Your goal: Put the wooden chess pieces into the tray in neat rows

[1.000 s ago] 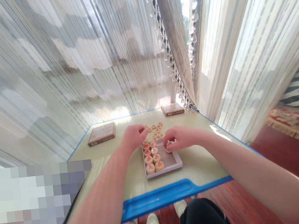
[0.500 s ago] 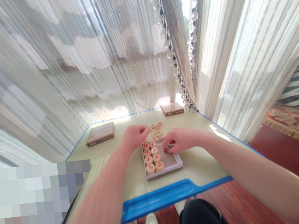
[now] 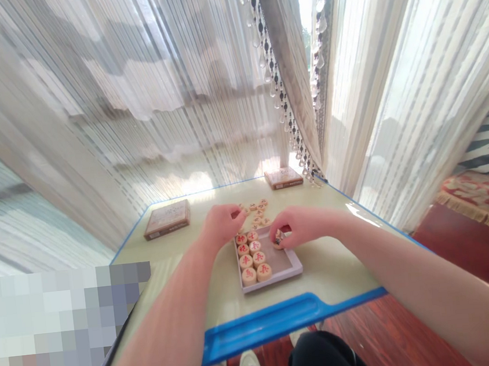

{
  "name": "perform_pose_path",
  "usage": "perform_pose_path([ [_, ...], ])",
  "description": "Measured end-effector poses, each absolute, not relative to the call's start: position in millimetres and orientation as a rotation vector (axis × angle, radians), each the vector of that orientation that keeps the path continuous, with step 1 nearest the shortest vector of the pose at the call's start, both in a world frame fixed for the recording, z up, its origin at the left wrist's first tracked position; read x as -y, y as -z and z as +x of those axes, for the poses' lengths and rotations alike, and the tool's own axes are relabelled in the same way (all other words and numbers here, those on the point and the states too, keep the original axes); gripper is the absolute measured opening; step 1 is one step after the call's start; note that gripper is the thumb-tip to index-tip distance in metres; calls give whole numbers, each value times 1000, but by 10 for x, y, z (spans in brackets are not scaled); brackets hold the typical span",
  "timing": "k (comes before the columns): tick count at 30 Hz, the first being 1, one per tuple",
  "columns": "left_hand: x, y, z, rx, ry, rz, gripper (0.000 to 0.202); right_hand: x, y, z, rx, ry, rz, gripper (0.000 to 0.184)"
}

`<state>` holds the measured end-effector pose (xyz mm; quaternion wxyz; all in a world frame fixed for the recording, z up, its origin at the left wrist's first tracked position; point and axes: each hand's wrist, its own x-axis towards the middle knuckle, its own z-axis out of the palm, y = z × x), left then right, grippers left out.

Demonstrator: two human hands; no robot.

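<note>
A shallow grey tray [image 3: 284, 265] lies on the pale table [image 3: 336, 266] and holds several round wooden chess pieces [image 3: 252, 259] with red characters in two columns at its left side. My right hand [image 3: 298, 225] hovers over the tray's far right corner, fingers pinched on a round piece [image 3: 278, 239]. My left hand [image 3: 221, 225] rests just beyond the tray's far left corner, fingers curled at the near edge of a scatter of loose pieces [image 3: 257, 213]; what it holds is hidden.
Two flat brown boxes lie on the table, one at far left [image 3: 166, 218] and one at the far right corner [image 3: 283, 177]. Sheer curtains and a beaded tassel cord [image 3: 276, 92] hang behind. The table has a blue front rim [image 3: 285, 318]. My legs show below.
My right hand has kept to the tray's far right corner, turning the piece in its fingers. My left hand has shifted very little by the loose pieces.
</note>
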<state>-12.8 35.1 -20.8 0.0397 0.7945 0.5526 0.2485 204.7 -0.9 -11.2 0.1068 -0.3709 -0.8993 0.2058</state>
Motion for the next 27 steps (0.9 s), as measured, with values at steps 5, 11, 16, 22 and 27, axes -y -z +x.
perform_pose_path([
  [5, -359, 212, -133, -1695, -772, 2426, 29, 10, 97, 2043, 2643, -586, -1126, 23],
  [11, -398, 232, -175, -1715, -888, 2313, 26, 13, 81, 2037, 2621, -564, -1132, 21],
  [16, -449, 264, -198, -1692, -837, 2346, 24, -46, 123, 2047, 2517, -432, -1153, 19],
  [22, -537, 323, -258, -1743, -799, 2400, 39, -157, 232, 2025, 2351, -304, -1108, 26],
  [27, -582, 369, -283, -1793, -677, 2296, 40, -200, 312, 2004, 2476, -293, -1020, 28],
])
